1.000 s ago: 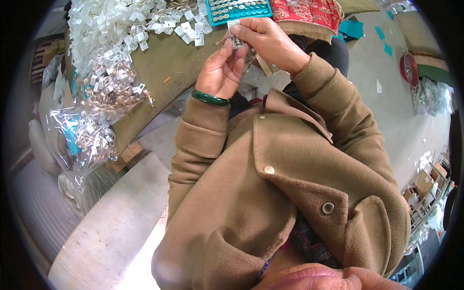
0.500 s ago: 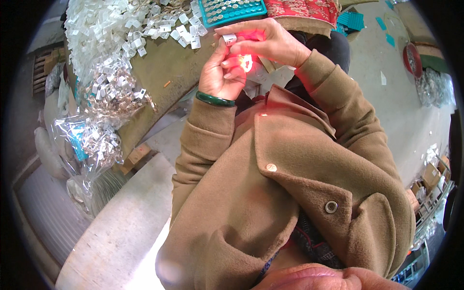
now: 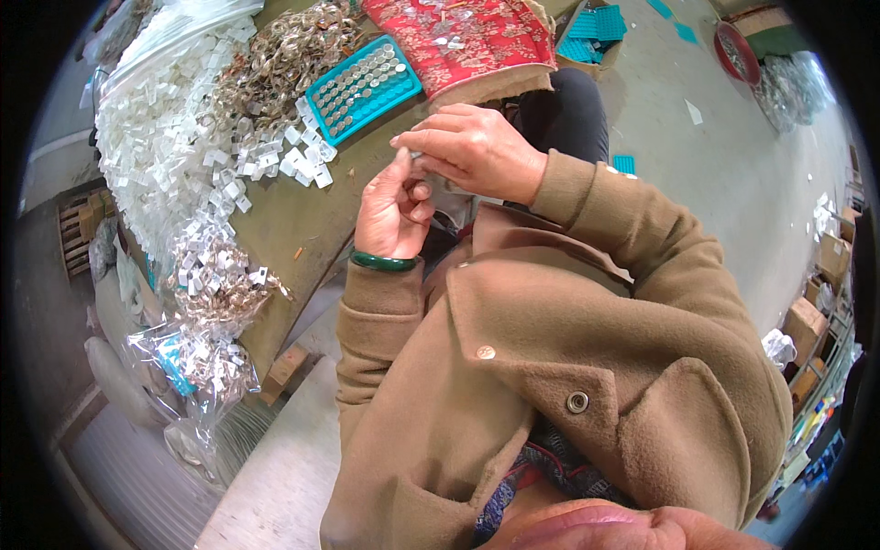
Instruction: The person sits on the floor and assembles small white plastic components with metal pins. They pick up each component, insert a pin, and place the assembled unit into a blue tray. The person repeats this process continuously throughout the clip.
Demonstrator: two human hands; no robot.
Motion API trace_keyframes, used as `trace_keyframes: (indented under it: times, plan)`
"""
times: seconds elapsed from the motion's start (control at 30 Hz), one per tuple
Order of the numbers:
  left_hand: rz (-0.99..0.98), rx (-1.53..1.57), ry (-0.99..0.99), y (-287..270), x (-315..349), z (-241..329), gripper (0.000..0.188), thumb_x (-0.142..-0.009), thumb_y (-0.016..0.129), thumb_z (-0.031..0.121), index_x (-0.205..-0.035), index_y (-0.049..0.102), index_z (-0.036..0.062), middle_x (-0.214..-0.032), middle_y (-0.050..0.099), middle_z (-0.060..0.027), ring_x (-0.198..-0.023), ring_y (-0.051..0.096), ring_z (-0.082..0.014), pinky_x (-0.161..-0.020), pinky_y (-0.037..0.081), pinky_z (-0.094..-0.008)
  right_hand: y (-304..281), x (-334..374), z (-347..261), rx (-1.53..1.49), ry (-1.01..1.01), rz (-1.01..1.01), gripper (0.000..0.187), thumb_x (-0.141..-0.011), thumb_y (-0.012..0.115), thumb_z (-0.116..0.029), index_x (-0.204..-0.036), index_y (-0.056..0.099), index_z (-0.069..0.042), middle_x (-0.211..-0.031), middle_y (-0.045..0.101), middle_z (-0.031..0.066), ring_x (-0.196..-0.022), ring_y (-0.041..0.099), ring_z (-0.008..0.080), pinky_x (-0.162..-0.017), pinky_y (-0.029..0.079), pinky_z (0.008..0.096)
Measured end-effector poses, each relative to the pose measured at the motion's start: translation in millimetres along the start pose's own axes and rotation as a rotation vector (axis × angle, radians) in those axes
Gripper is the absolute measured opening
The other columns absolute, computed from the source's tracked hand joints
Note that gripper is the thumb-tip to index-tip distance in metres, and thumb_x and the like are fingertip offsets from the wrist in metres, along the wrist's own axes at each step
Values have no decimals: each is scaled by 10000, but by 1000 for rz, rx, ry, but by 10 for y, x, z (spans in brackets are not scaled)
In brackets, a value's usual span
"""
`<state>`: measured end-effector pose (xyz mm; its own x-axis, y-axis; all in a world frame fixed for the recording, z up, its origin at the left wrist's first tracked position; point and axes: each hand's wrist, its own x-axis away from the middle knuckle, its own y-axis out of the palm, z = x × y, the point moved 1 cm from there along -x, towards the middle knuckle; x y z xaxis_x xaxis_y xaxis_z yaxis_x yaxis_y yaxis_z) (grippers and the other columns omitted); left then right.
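Note:
My left hand (image 3: 392,217), wearing a dark green bangle (image 3: 384,262), has its thumb and finger pinched at the tips. They meet the fingertips of my right hand (image 3: 484,149) above the table's near edge. Between them a sliver of a small white plastic piece (image 3: 416,155) shows; the fingers hide the rest. My right hand's fingers are bent over that piece from the right. Just beyond the hands sits a teal tray (image 3: 390,103) with rows of round silver discs. Left of it lie loose white plastic casings (image 3: 302,165).
A large heap of translucent casings (image 3: 151,137) and a tangle of thin brownish strands (image 3: 275,64) cover the table's (image 3: 275,225) left and far parts. Clear bags of casings (image 3: 215,367) hang at its left edge. Right of the tray is a red patterned cushion (image 3: 477,41); a carton (image 3: 600,60) holds teal trays.
The red glow at my fingers is gone. The white piece, plainly visible before, is now mostly covered by my fingers. The view has shifted, showing more of the tray and table.

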<state>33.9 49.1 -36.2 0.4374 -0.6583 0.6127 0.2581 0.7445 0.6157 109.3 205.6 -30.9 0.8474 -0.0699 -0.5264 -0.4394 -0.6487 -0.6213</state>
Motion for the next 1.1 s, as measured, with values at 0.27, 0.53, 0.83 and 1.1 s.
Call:
trace_keyframes:
  times: [0.27,0.53,0.83,1.1]
  plan:
    - [-177,-368,343,213,-74,-1,270,-955,580,149,-1141,619,-42,-1004,680,-81,-812,635,-140,-701,533,-289,-568,-203,616,169,334,101,152,-843,641,-145,-963,657,-52,-886,672,126,-808,663,292,-724,531,349]
    - [-96,-259,234,241,-238,-11,279,-970,560,160,-1149,601,-51,-752,554,8,-600,490,-83,-695,531,-304,-439,-299,802,443,371,18,168,-861,628,-194,-978,670,-81,-913,680,116,-849,655,314,-742,525,397]
    - [-131,-160,191,240,-202,-41,414,-1016,484,285,-1238,568,-54,-839,631,-22,-625,489,-65,-691,522,-309,-476,-195,664,-244,399,139,121,-897,654,-129,-963,672,-30,-870,696,49,-793,666,152,-706,528,284]
    - [-264,71,165,106,-129,25,331,-1008,517,284,-1191,575,15,-906,655,-35,-613,472,-55,-694,517,-328,-250,-141,322,-1007,657,126,188,-933,628,-90,-1091,652,11,-949,698,46,-871,662,99,-793,548,229]
